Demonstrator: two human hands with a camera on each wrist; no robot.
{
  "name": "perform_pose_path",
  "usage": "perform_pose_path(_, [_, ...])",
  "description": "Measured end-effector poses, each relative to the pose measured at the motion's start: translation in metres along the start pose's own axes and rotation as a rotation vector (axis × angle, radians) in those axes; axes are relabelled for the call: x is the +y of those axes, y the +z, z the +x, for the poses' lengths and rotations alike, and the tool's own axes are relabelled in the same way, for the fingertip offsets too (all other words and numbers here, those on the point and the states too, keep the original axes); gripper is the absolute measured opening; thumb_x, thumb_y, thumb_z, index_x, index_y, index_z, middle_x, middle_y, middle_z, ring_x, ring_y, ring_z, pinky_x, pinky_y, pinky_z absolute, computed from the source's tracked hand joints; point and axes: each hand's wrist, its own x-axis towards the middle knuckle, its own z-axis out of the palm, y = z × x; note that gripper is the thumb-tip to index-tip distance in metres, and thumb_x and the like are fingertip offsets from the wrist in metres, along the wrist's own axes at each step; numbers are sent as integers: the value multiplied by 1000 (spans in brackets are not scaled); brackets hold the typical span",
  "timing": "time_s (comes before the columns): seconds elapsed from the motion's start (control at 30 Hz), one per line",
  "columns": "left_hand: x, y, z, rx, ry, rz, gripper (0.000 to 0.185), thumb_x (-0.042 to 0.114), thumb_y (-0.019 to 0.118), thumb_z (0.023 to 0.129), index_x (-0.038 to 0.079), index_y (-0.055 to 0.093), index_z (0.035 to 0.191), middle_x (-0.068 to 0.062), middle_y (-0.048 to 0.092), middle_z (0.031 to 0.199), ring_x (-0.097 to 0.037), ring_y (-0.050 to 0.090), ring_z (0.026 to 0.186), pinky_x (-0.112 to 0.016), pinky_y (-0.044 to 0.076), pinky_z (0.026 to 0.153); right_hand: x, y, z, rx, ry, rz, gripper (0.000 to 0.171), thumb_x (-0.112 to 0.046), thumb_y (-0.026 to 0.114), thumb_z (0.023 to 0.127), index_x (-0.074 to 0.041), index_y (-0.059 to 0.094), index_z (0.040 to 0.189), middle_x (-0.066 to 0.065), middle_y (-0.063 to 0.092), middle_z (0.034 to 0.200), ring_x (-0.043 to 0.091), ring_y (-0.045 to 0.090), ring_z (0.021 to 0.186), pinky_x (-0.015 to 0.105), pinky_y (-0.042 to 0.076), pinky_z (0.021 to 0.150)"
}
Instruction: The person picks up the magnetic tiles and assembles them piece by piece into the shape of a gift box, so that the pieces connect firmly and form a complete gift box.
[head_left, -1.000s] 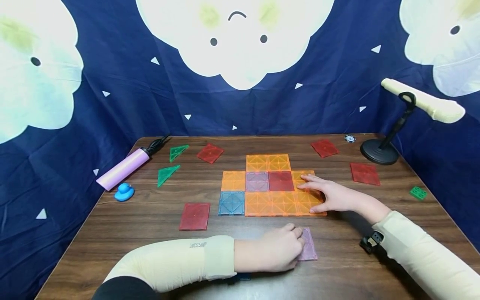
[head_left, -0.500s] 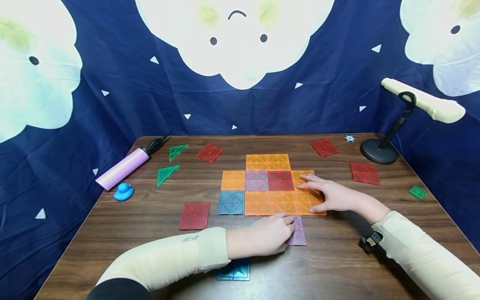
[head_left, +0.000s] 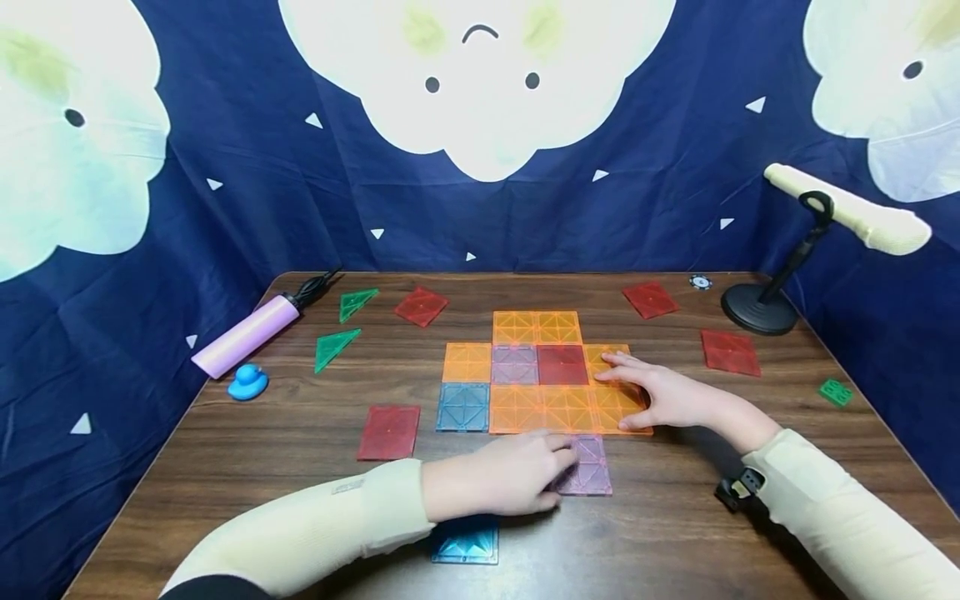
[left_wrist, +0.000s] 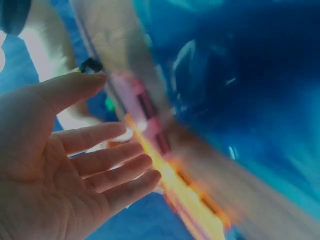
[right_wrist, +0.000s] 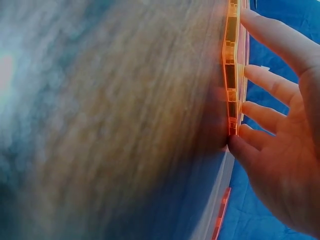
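On the counter (head_left: 615, 546), a red tile (head_left: 388, 432) lies beyond your left sleeve (head_left: 315, 525), which partly hides a blue tile (head_left: 468, 546). Your left hand (head_left: 510, 473) hangs over the left side of the purple tile (head_left: 591, 467), fingers slightly apart; your right hand (head_left: 667, 396), fingers spread, rests on the orange tiles (head_left: 517, 410). The purple tile, a translucent square, lies just beside their near edge.

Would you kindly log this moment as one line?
left hand: at front purple translucent square tile; contact: unclear; right hand: touching orange translucent square tiles
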Motion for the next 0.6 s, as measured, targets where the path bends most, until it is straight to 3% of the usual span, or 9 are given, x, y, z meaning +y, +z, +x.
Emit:
perform_pose_path(0.17, [-8, -3, -46, 30, -62, -34, 43, 35, 79, 88, 10, 68, 121, -2, 66, 117, -15, 61, 108, -29, 51, 95, 0, 1, 0, -9, 10, -3, 72, -39, 83, 84, -9, 57, 144, 25, 31, 161, 52, 22, 146, 71, 24, 110])
perform_pose_path(0.33, [-10, 1, -93, -55, -159, -74, 55, 41, 80, 86, 5, 68, 126, -11, 65, 127, -23, 60, 118, -36, 52, 97, 0, 1, 1, -31, 26, 5, 72, -39, 82, 85, -9, 55, 145, 26, 28, 162, 52, 21, 147, 71, 23, 111])
perform_pose_path(0.43, [-9, 5, -105, -80, -176, -81, 62, 44, 80, 86, 3, 66, 131, -12, 61, 133, -25, 57, 123, -38, 52, 97, -1, 0, 1, -34, 26, 7, 72, -39, 82, 86, -8, 55, 145, 26, 28, 161, 52, 21, 147, 71, 23, 111])
perform_pose_path(0.6, [-4, 10, -107, -87, -129, -52, 76, 51, 78, 86, 0, 61, 139, -10, 53, 136, -21, 50, 121, -30, 53, 94, -3, 0, 2, -35, 25, 14, 72, -36, 82, 86, -6, 55, 145, 27, 28, 161, 53, 21, 147, 71, 22, 111])
